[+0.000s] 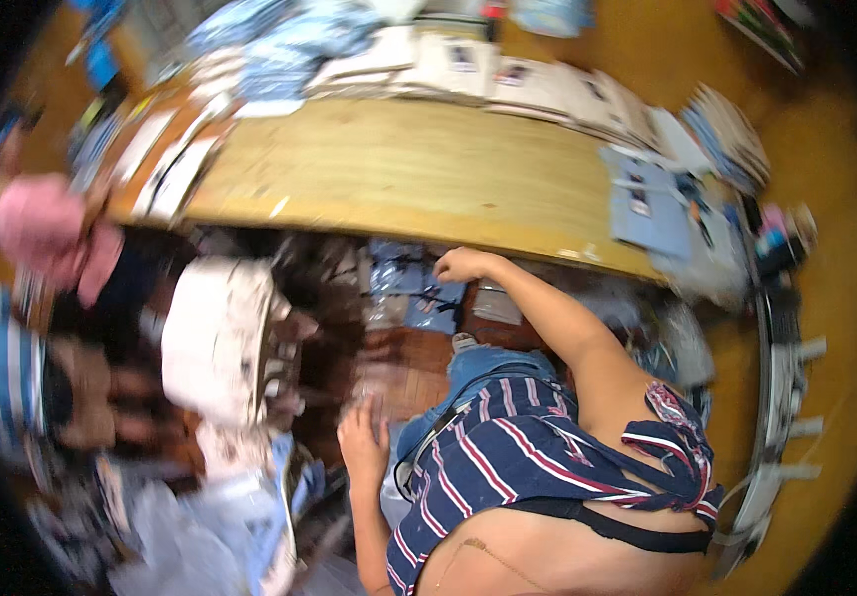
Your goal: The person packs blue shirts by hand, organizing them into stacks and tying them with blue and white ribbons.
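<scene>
The right hand (460, 264) reaches under the long pale wooden tabletop (398, 179), fingers curled on blue folded cloth packets (418, 288) just at its six o'clock. The left hand (364, 437), at seven o'clock from the packets, rests open-fingered near the knee, holding nothing I can make out.

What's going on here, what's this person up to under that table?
A person in a striped top is bent low beside a long wooden table. The right hand reaches under the table edge toward blue packets stacked below; whether it grips one is too blurred to tell. The left hand rests open, low near the floor, holding nothing. Stacks of flat packets line the table's far side. Another person in a pink cap is at the left.
</scene>
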